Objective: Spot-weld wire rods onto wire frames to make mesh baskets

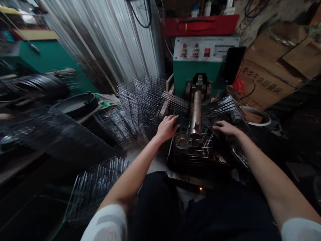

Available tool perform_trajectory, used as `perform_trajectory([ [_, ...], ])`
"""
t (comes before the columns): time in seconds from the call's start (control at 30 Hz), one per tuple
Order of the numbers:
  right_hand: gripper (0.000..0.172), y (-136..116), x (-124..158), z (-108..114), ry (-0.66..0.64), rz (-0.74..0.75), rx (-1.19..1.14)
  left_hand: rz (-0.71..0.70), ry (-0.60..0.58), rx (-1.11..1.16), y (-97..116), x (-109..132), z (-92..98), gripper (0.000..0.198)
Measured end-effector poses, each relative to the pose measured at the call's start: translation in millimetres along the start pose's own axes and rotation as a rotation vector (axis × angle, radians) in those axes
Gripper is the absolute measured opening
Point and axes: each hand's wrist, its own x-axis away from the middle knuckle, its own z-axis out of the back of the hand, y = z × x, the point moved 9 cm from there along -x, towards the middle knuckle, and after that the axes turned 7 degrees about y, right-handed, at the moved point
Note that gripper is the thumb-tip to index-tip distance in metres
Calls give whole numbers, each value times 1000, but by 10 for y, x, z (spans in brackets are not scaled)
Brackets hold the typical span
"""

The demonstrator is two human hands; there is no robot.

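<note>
My left hand (167,128) is left of the machine's metal arm (197,112), fingers stretched and thumb apart, with nothing visible in it. Just beyond it lies a bundle of metal wires (175,101). On the other side of the arm, my right hand (225,128) has its fingers reaching left, apart, next to a heap of wire pieces (223,108); I see nothing held. Below the arm's end are a round metal electrode piece (183,140) and a wire rack (204,145). The green machine (180,75) stands behind.
Stacked wire racks (142,103) rise on the left, with another rack (97,187) lower down. A control panel (200,49) with a red switch tops the machine. At right are a cardboard box (265,77) and a round basin (265,121). A small orange glow (201,188) shows near my legs.
</note>
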Motion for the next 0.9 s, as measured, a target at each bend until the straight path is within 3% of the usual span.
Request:
perform_trajectory([
  [0.03, 40, 89, 97, 15, -20, -19, -40, 90, 105, 110, -56, 276, 78, 35],
  [0.1, 47, 251, 289, 8, -42, -59, -117, 381, 158, 405, -229, 932, -94, 24],
  [0.17, 51, 372, 435, -29, -37, -99, -183, 746, 30, 864, -278, 1573, -667, 27],
  [0.23, 51, 442, 519, -69, -17, -137, -234, 857, -4, 1007, -162, 1870, -1075, 33],
  [0.33, 47, 461, 573, -102, 17, -181, -282, 952, 35, 1167, -11, 1763, -1430, 47],
  [0.43, 43, 407, 611, -124, 50, -204, -317, 1131, 158, 1308, 42, 1474, -1555, 46],
  [0.5, 43, 347, 642, -143, 78, -206, -340, 1235, 247, 1336, 76, 1406, -1567, 41],
  [0.6, 45, 223, 704, -170, 134, -177, -358, 1240, 295, 1312, 170, 1562, -1499, 35],
  [0.73, 49, -9, 852, -197, 168, -99, -361, 1184, 256, 1290, 217, 2149, -1183, 42],
  [0.8, 50, -122, 952, -204, 165, -56, -349, 1152, 246, 1275, 140, 2401, -820, 49],
  [0.9, 48, -242, 1100, -246, 134, 0, -270, 986, 235, 1120, -122, 2480, 110, 57],
])
